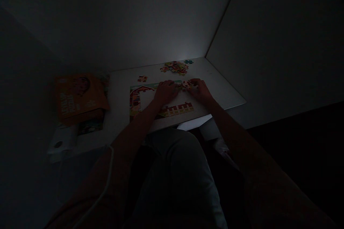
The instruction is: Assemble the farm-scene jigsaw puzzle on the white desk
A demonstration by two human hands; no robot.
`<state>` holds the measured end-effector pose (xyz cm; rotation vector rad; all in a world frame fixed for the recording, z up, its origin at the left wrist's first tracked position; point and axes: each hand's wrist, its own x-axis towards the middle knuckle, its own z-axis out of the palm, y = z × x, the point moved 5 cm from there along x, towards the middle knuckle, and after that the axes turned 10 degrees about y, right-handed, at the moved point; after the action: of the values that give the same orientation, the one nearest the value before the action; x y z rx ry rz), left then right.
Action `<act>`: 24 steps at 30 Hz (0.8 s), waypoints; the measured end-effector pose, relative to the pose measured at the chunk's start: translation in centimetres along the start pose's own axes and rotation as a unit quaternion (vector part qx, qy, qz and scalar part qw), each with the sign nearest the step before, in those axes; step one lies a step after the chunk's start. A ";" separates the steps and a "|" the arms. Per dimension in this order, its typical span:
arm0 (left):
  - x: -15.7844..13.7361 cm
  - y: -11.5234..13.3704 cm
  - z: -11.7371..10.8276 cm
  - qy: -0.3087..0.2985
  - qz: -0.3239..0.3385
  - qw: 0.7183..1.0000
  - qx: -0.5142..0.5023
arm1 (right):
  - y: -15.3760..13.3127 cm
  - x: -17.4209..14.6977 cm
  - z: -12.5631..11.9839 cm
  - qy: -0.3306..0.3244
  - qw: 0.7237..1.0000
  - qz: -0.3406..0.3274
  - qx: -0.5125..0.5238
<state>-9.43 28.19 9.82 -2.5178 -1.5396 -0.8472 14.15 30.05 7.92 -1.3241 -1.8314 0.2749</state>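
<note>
1. The partly assembled puzzle (179, 110) lies on the white table (221, 87), its joined pieces forming a border around a bare middle; both hands are at its far edge.
2. The left hand (167, 91) rests over that far edge, fingers bent – it is too dark to tell whether they grip anything.
3. The right hand (201, 92) is at the far right corner, fingers and thumb narrowed on a pale, dark-patched piece (186, 84), which sits between the two hands.
4. Beyond the hands is a heap of loose pieces (176, 68), with a teal piece (189, 62) at its right.
5. A lone piece (142, 78) lies beyond the puzzle's far left part – apart from the left hand.
6. An orange box (80, 96) stands well to the left.
</note>
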 end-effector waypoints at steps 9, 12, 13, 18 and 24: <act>0.1 -5.4 -5.0 0.067 -0.101 0.993 0.001 | -0.5 -0.2 0.5 -0.056 0.998 -0.037 -0.003; -2.9 -8.6 -6.9 0.069 -0.144 0.987 0.018 | -0.5 -0.4 0.7 -0.080 0.996 -0.051 -0.003; -4.2 -9.3 -7.4 0.066 -0.156 0.985 0.023 | -0.5 -0.4 0.8 -0.091 0.994 -0.057 -0.009; -10.7 -10.8 -8.7 0.052 -0.169 0.984 0.028 | -0.9 -0.3 0.7 -0.086 0.992 -0.090 -0.025; -13.3 -11.1 -9.7 0.086 -0.221 0.971 0.031 | -0.9 0.0 0.8 -0.079 0.988 -0.120 -0.056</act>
<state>-27.43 19.75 9.12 -2.0194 -2.0601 -1.0129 13.00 29.90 7.97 -1.1685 -2.1460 0.1541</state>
